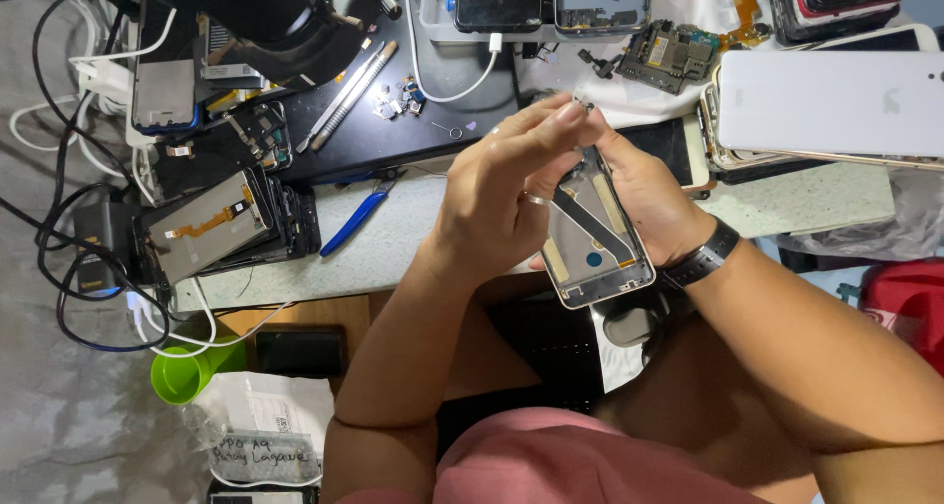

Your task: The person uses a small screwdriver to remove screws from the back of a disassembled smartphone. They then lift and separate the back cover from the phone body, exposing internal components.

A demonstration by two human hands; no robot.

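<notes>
Matt metal phone frame (595,238), glossy white phone back (831,101), speckled laminate table (393,243).

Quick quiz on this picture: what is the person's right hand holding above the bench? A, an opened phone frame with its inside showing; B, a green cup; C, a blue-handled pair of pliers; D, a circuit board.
A: the right hand cradles the opened phone frame from behind, while the left hand pinches at its top edge; the blue-handled tool lies untouched on the bench.

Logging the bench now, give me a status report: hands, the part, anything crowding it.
Both hands up: right hand holds phone frame, left hand pinches its top edge. Workbench cluttered beneath; nothing blocking.
</notes>
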